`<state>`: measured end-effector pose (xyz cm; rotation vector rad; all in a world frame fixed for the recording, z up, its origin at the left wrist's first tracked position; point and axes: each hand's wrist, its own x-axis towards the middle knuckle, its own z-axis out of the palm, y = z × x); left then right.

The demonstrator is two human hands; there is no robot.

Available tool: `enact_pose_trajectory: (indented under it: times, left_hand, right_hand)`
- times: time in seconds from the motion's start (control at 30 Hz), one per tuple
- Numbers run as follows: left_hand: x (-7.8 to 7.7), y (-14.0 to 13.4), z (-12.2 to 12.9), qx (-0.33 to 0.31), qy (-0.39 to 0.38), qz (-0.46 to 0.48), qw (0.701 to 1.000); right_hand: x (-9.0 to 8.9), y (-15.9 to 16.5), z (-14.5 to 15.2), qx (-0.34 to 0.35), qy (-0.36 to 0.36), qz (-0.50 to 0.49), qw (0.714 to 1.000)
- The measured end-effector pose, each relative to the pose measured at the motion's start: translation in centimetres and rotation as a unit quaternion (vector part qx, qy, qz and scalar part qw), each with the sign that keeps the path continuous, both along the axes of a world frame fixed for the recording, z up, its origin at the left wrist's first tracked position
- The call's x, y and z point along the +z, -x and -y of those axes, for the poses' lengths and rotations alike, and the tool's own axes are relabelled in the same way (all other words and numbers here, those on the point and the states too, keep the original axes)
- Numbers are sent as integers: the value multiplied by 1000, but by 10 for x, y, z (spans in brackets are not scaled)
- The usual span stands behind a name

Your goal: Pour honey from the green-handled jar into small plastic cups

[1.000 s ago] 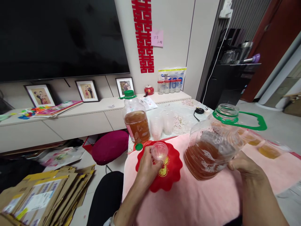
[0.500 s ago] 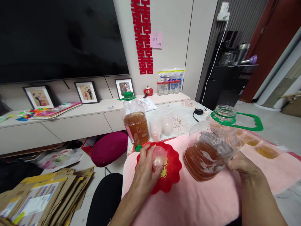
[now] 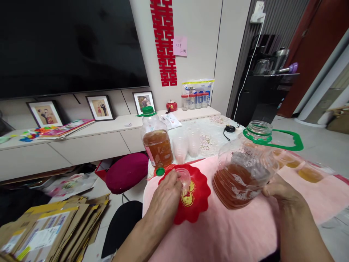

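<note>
**A:** What am I looking at on the surface?

**B:** From my feed, a bench (image 3: pixel 240 233) under a pink cloth, with a red scalloped mat (image 3: pixel 196 203) lying on its near left part. My left hand (image 3: pixel 166 193) has its grip closed around a small clear plastic cup (image 3: pixel 184 176), held over the mat. My right hand (image 3: pixel 280 191) is wrapped against the side of a big clear jug (image 3: pixel 242 174) with an open mouth and a green handle ring; it is tilted and about a third full of amber liquid.

**A:** Anything else on that bench?

**B:** A second jug (image 3: pixel 156 142) stands upright at the far left edge, green cap on, about half full of the same amber liquid. Just beside it are stacks of empty clear cups (image 3: pixel 188 143) on a patterned cloth. A loose green cap (image 3: pixel 160 171) lies by the mat's far edge. To the right, behind the tilted jug, I see filled cups (image 3: pixel 311 174), partly blurred.

**A:** And the room?

**B:** A large dark television (image 3: pixel 71 43) on the wall, framed photos (image 3: pixel 99 107) on a long low cabinet (image 3: pixel 81 140) beneath it, a red paper decoration (image 3: pixel 163 40) beside the screen. On the floor, a magenta cushion (image 3: pixel 127 171) and a heap of flattened cardboard mailers (image 3: pixel 46 229).
</note>
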<state>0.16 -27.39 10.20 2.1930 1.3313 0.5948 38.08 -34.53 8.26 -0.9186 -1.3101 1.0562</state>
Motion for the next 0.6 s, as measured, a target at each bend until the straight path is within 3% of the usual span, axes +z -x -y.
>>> enact_pose_trajectory:
  times: [0.2,0.4,0.5,0.6]
  left_hand:
    - [43,-11,0,-40,-35,-176,983]
    - [75,-41,-21,-51,-87,-148,984]
    - [81,-64,-36,-58,-86,-155,982]
    - [76,-84,-50,-75,-81,-175,978]
  right_hand:
    - [-13,-10,-2,-17,-28,-18,999]
    - [-9,-6,-3,-1,-13,-14,1000]
    - [-10,-7,-4,4,-16,-5,1000]
    - [-13,-8,-5,11,-8,-2,1000]
